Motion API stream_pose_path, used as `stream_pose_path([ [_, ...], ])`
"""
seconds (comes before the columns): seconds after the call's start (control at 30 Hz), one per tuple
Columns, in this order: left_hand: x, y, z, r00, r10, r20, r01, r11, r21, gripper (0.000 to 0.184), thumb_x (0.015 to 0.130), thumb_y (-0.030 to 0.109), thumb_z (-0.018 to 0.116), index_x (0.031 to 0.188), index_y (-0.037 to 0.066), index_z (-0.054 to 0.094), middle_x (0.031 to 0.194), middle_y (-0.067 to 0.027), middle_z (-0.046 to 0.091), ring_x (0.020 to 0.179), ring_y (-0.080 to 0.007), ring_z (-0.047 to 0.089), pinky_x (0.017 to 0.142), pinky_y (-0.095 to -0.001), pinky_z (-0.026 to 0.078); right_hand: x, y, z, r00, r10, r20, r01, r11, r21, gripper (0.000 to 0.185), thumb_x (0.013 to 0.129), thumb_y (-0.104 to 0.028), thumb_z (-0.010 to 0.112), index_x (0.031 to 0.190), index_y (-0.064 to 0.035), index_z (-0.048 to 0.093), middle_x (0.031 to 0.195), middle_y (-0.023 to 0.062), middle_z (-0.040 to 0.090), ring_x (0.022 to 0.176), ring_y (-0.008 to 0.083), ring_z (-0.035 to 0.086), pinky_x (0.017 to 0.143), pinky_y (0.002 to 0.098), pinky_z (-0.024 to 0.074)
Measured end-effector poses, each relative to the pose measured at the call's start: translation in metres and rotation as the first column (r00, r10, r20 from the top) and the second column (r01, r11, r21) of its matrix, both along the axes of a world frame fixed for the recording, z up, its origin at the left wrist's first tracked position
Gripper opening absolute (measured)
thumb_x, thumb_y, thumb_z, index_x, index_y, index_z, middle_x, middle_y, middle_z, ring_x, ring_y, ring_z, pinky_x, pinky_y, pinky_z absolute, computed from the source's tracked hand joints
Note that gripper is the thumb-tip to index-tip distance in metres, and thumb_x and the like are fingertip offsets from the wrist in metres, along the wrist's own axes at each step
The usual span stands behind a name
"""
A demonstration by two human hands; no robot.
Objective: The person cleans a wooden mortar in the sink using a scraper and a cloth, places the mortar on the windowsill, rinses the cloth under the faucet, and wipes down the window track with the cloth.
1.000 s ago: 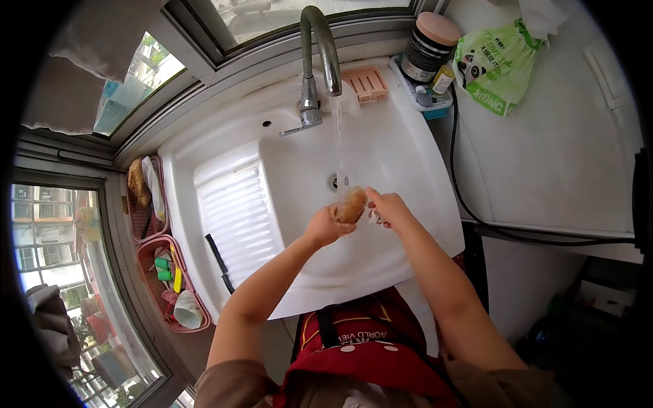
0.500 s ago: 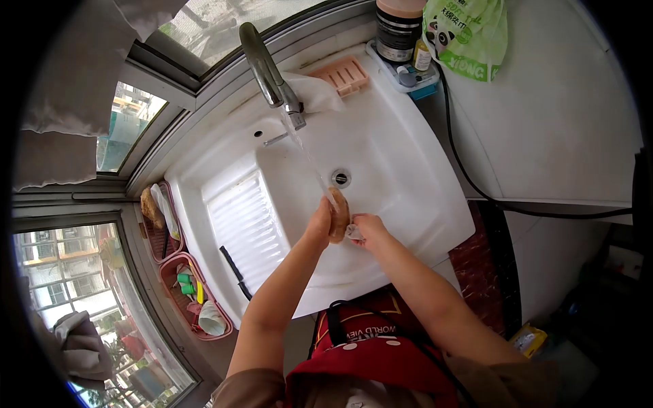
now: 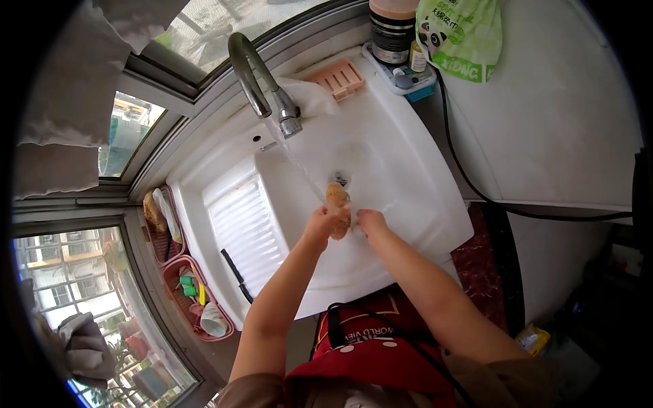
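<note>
Over the white sink point(image 3: 408, 170), my left hand point(image 3: 322, 224) is closed around a brown, oblong object point(image 3: 337, 194), held lengthwise below the drain. Its surface looks wet, and what it is I cannot make out for sure. Close on its right is my right hand point(image 3: 369, 221), fingers curled; whatever they hold, if anything, is hidden. A thin stream of water point(image 3: 299, 166) runs from the metal faucet point(image 3: 250, 75) down toward the brown object and my left hand.
A black-handled tool point(image 3: 237, 275) lies on the ribbed drainboard point(image 3: 248, 221). Two pink baskets point(image 3: 178, 299) with small items stand at the left. A pink soap dish point(image 3: 343, 80), a dark jar point(image 3: 391, 34) and a green bag point(image 3: 459, 41) are at the back.
The view has turned and shifted. The brown object has gone from tilted to nearly lengthwise in my left hand. White material seen at my right hand earlier is no longer clearly visible.
</note>
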State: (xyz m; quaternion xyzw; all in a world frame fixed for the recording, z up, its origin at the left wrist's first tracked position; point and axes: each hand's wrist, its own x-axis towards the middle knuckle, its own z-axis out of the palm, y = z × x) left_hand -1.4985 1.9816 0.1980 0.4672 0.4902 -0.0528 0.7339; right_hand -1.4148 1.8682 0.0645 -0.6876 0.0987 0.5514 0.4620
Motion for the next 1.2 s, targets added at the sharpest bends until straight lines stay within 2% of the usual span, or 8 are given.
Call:
stream_pose_path([
  [0.13, -0.002, -0.007, 0.021, 0.988, -0.114, -0.108, 0.137, 0.962, 0.234, 0.025, 0.078, 0.021, 0.068, 0.093, 0.002, 0.062, 0.082, -0.007, 0.064, 0.077, -0.0219, 0.062, 0.07, -0.0322, 0.047, 0.006, 0.022, 0.074, 0.961, -0.27, -0.061, 0.276, 0.95, 0.147, 0.043, 0.078, -0.028, 0.066, 0.117, -0.0109, 0.055, 0.103, 0.0087, 0.06, 0.09, 0.0268, 0.058, 0.072, 0.0418, 0.0484],
  [0.47, -0.031, -0.024, 0.028, 0.656, -0.521, -0.546, 0.588, -0.102, 0.803, 0.023, 0.071, 0.014, 0.066, 0.092, 0.009, 0.06, 0.09, -0.0072, 0.058, 0.093, -0.0279, 0.052, 0.087, -0.0405, 0.04, -0.006, 0.027, 0.09, 0.786, -0.248, -0.566, 0.35, 0.934, 0.077, 0.031, 0.075, -0.01, 0.058, 0.105, -0.0052, 0.051, 0.09, 0.0093, 0.057, 0.075, 0.0242, 0.061, 0.058, 0.0378, 0.0525],
  [0.73, -0.054, -0.009, 0.009, 0.966, 0.04, -0.255, 0.222, 0.375, 0.9, 0.05, 0.077, 0.023, 0.065, 0.116, -0.003, 0.049, 0.106, -0.0188, 0.054, 0.11, -0.0369, 0.049, 0.093, -0.0501, 0.042, -0.005, 0.014, 0.133, 0.976, -0.179, -0.122, 0.195, 0.972, 0.128, 0.05, 0.068, 0.002, 0.056, 0.117, -0.0005, 0.046, 0.1, 0.013, 0.054, 0.088, 0.024, 0.058, 0.068, 0.037, 0.0537],
  [0.77, -0.043, -0.001, 0.005, 0.977, 0.124, -0.173, -0.038, 0.903, 0.428, 0.049, 0.077, 0.019, 0.064, 0.117, -0.004, 0.047, 0.107, -0.0191, 0.054, 0.105, -0.0355, 0.053, 0.085, -0.0489, 0.048, -0.002, 0.012, 0.13, 0.979, -0.174, -0.102, 0.186, 0.975, 0.122, 0.05, 0.068, 0.002, 0.056, 0.117, -0.0005, 0.046, 0.1, 0.013, 0.054, 0.088, 0.024, 0.058, 0.068, 0.037, 0.0537],
  [0.8, -0.037, 0.002, 0.002, 0.959, 0.231, -0.162, -0.27, 0.917, -0.292, 0.049, 0.077, 0.015, 0.062, 0.118, -0.005, 0.045, 0.108, -0.0195, 0.054, 0.1, -0.034, 0.058, 0.078, -0.0478, 0.054, 0.001, 0.009, 0.127, 0.987, -0.157, -0.03, 0.16, 0.974, 0.158, 0.048, 0.068, 0.003, 0.055, 0.115, -0.0016, 0.047, 0.098, 0.0117, 0.053, 0.085, 0.0231, 0.058, 0.065, 0.0358, 0.0533],
  [0.87, -0.029, -0.002, 0.0, 0.936, 0.33, -0.122, -0.351, 0.847, -0.399, 0.05, 0.078, 0.008, 0.057, 0.124, 0.0, 0.04, 0.11, -0.0176, 0.055, 0.09, -0.0317, 0.062, 0.073, -0.0487, 0.057, 0.01, 0.007, 0.129, 0.99, -0.127, 0.058, 0.114, 0.974, 0.194, 0.046, 0.068, 0.003, 0.055, 0.113, -0.0027, 0.047, 0.096, 0.0105, 0.053, 0.081, 0.0223, 0.058, 0.062, 0.0345, 0.0528],
  [1.0, -0.026, -0.007, 0.0, 0.971, 0.213, -0.105, -0.192, 0.965, 0.177, 0.04, 0.075, 0.008, 0.056, 0.114, 0.003, 0.05, 0.1, -0.0154, 0.061, 0.09, -0.0288, 0.063, 0.074, -0.0409, 0.054, 0.009, 0.009, 0.111, 0.939, -0.244, -0.242, 0.293, 0.938, 0.188, 0.042, 0.077, -0.003, 0.055, 0.118, -0.0032, 0.046, 0.107, 0.0139, 0.054, 0.094, 0.0257, 0.058, 0.073, 0.0383, 0.0528],
  [1.2, -0.006, -0.002, 0.061, 0.808, -0.138, -0.573, 0.566, 0.454, 0.688, 0.041, 0.07, 0.01, 0.061, 0.111, 0.014, 0.055, 0.099, -0.0108, 0.061, 0.087, -0.0353, 0.061, 0.069, -0.0428, 0.049, -0.037, 0.042, 0.099, 0.625, -0.235, -0.745, 0.491, 0.86, 0.141, 0.034, 0.09, -0.033, 0.05, 0.118, -0.0143, 0.05, 0.117, 0.0055, 0.055, 0.1, 0.0233, 0.058, 0.085, 0.041, 0.0503],
])
